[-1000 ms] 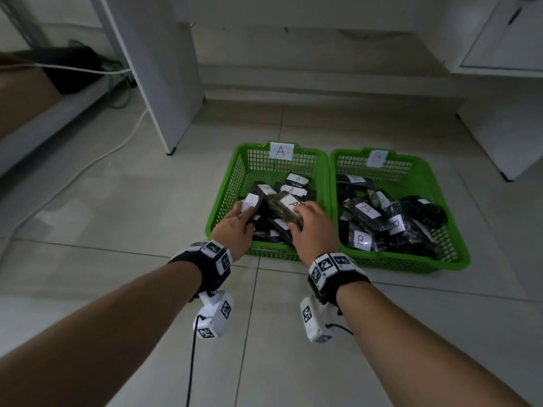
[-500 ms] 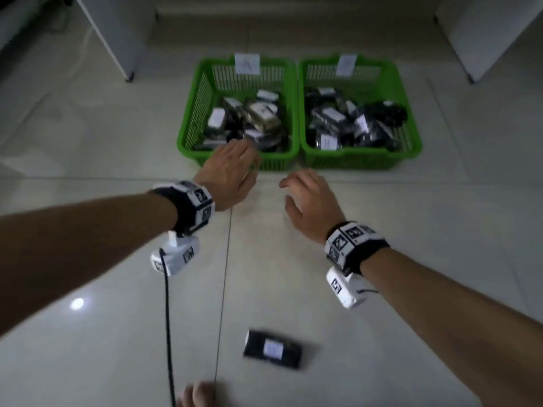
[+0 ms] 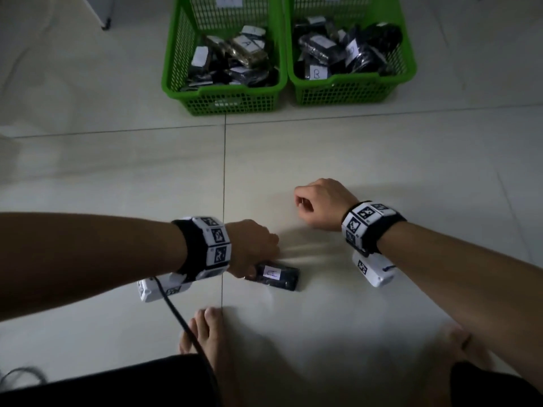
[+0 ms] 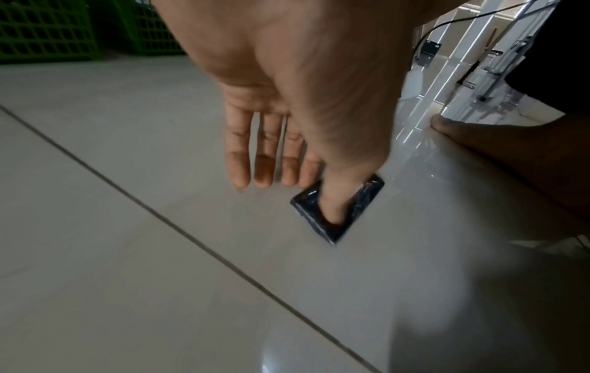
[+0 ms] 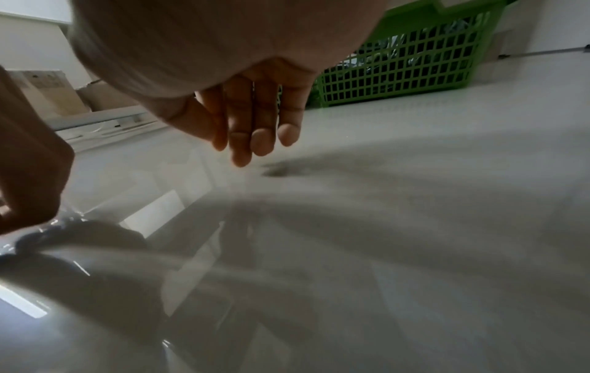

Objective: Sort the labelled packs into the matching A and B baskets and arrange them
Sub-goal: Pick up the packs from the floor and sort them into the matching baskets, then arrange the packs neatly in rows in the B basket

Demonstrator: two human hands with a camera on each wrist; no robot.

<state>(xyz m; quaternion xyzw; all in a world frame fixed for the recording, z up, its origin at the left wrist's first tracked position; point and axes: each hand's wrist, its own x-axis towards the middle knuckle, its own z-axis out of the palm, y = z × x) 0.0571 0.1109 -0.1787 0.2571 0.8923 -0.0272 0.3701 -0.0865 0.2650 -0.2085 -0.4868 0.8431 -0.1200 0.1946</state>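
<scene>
From the head view, we have left the baskets (image 3: 226, 92) and dropped our left hand (image 3: 252, 248) onto the last A pack (image 3: 276, 276) on the floor, well short of them. Left wrist: thumb on the pack, fingers (image 4: 238, 161) straight. Right wrist: right hand (image 5: 252, 121) loose, empty.

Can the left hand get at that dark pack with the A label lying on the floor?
Probably yes. The left hand is already at the pack, its thumb on the pack's near end and the other fingers straight beside it. Nothing lies between them on the floor.
</scene>
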